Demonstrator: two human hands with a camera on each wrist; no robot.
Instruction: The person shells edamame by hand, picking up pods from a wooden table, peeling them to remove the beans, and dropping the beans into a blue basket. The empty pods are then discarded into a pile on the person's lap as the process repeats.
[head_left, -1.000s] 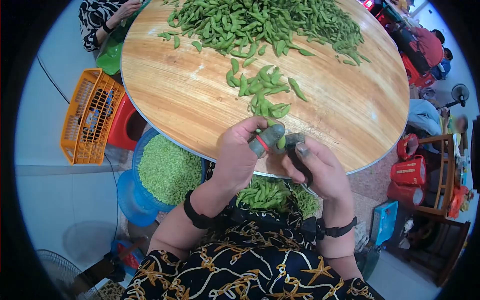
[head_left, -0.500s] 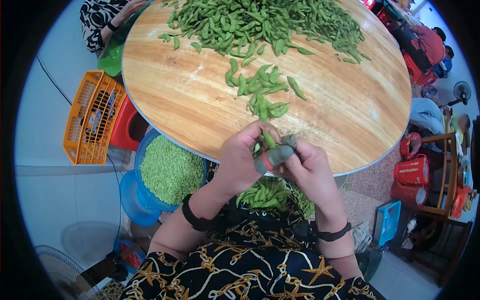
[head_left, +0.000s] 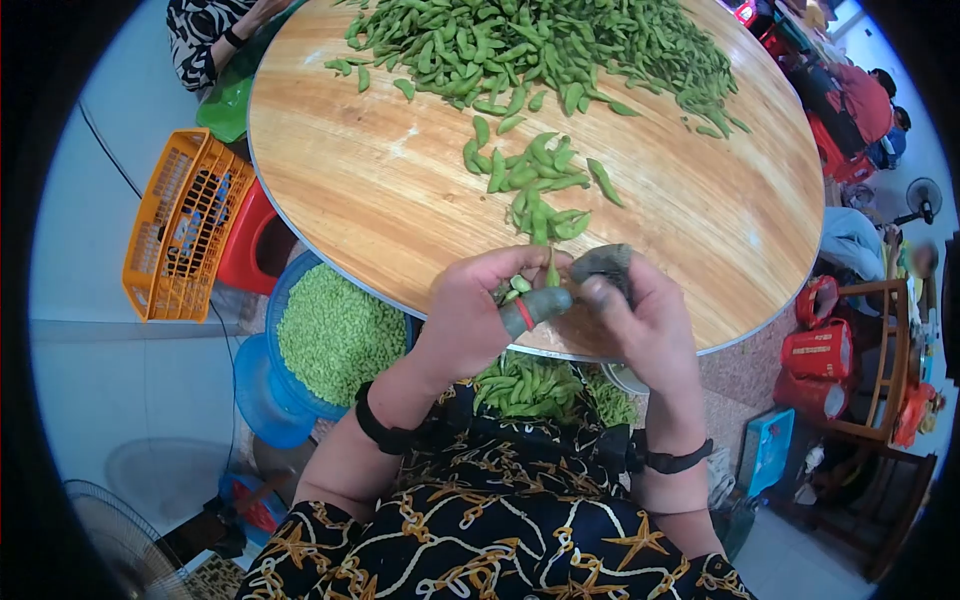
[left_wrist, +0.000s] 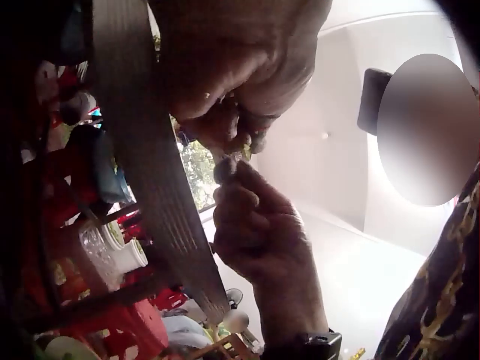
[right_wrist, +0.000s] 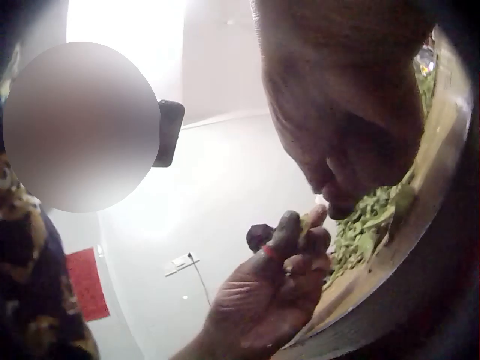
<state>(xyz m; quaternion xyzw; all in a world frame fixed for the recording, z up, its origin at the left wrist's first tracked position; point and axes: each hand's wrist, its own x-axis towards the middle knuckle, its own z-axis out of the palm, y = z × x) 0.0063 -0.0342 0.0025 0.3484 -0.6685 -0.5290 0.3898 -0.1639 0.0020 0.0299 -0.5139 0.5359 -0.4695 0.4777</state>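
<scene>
Edamame pod (head_left: 551, 272) upright, tip toward table, pinched between left hand (head_left: 480, 315) and right hand (head_left: 640, 320).

left hand (head_left: 470, 315) and right hand (head_left: 645, 320) meet, fingers curled, thumbs nearly touching, forearms converging.

Pod (head_left: 551, 272) mostly hidden by fingers (head_left: 540, 303)
</scene>
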